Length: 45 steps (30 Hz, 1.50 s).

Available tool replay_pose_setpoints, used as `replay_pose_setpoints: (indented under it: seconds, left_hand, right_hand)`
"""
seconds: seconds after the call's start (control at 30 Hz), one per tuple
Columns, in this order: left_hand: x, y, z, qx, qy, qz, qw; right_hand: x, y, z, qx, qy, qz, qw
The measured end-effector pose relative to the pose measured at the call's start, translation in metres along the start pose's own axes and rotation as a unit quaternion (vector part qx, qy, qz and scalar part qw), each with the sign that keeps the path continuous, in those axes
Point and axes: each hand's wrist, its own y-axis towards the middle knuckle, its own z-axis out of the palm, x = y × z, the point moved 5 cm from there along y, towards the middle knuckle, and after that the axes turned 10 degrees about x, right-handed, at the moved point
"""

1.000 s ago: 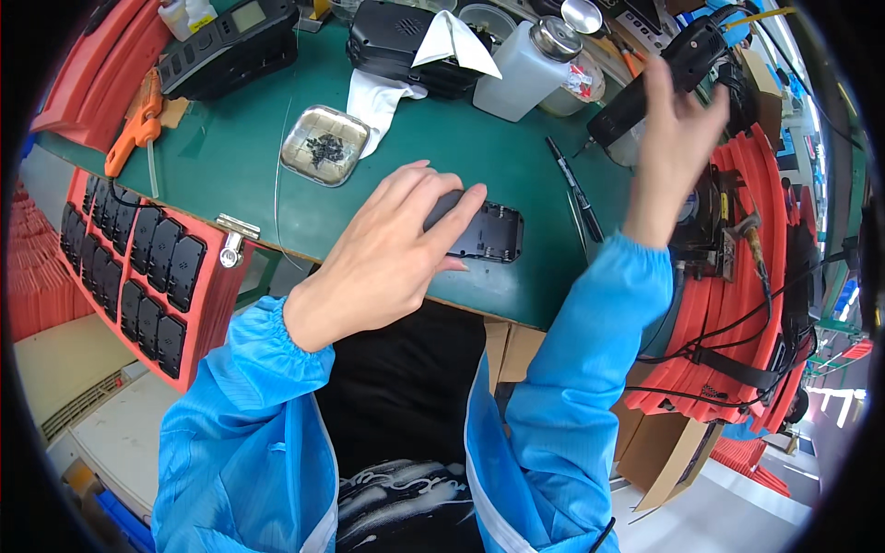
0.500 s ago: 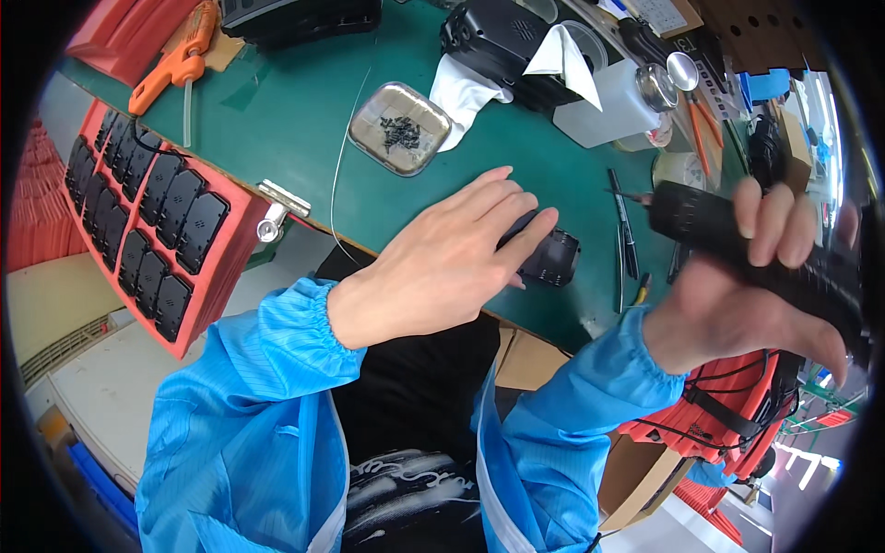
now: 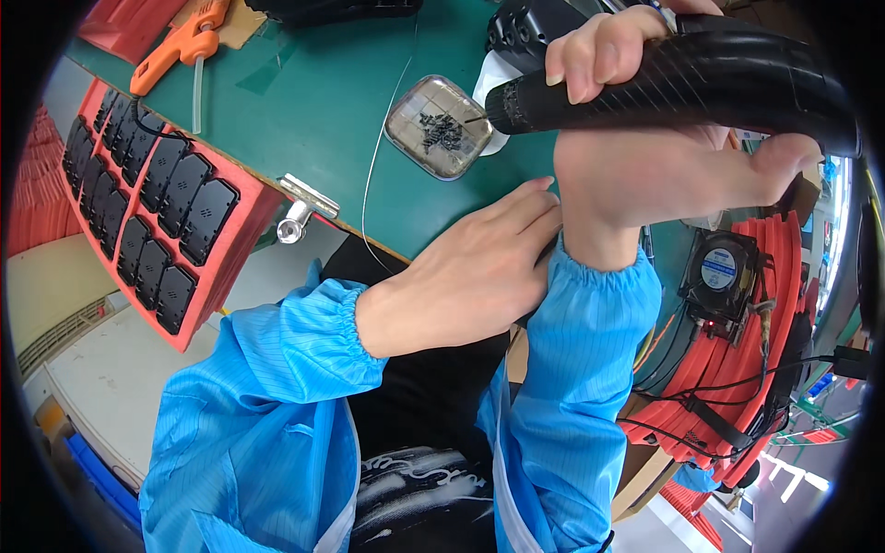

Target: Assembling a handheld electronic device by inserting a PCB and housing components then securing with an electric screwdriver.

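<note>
Across the upper right, a thick black electric screwdriver (image 3: 664, 83) lies in my right hand (image 3: 645, 170), with the fingers wrapped over it. Its thin bit points left at the right rim of a small square metal dish (image 3: 397, 109). Inside that dish sits a heap of small dark screws (image 3: 442, 132). My left hand (image 3: 466, 267) rests low at the bench edge, palm down. Its fingertips reach toward my right wrist and forearm, which hide most of the small black plastic housing it holds.
A red foam tray (image 3: 241, 253) of several black plastic covers (image 3: 212, 217) leans at the left beside a metal binder clip (image 3: 300, 207). An orange glue gun (image 3: 175, 51) lies at the far left. A fan (image 3: 719, 267) and red foam sheets (image 3: 673, 369) stand right.
My right hand has swung left and up with the screwdriver, bringing its bit to the metal dish. My left hand has stayed almost in place; the housing is now mostly covered from view.
</note>
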Motion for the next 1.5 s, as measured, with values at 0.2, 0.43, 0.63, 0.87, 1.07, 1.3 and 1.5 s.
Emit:
replay_pose_setpoints:
  seconds: [0.2, 0.43, 0.63, 0.87, 1.07, 1.3, 1.5]
  left_hand:
    - [0.000, 0.002, -0.001, 0.001, -0.016, 0.000, 1.000]
    - [0.001, 0.001, -0.003, -0.002, -0.001, 0.002, 1.000]
    - [-0.001, 0.004, -0.003, 0.012, -0.010, -0.007, 1.000]
    - [0.014, -0.006, -0.018, -0.084, -0.167, -0.043, 0.982]
    - [0.021, -0.011, -0.026, -0.165, -0.185, -0.047, 0.968]
    - [0.019, -0.008, -0.028, -0.173, -0.195, -0.060, 0.964]
    - [0.018, -0.009, -0.028, -0.162, -0.174, -0.035, 0.971]
  right_hand:
    - [-0.008, 0.000, -0.007, -0.012, 0.113, 0.026, 0.993]
    - [0.003, -0.002, 0.005, -0.034, 0.050, 0.015, 0.998]
    - [0.026, 0.003, -0.018, 0.169, 0.171, -0.058, 0.969]
    - [0.087, -0.023, -0.036, 0.196, 0.089, -0.079, 0.973]
    - [0.129, -0.039, -0.069, 0.214, 0.032, -0.049, 0.975]
    - [0.126, -0.050, -0.078, 0.235, 0.030, -0.007, 0.972]
    - [0.119, -0.058, -0.067, 0.239, 0.031, -0.037, 0.970]
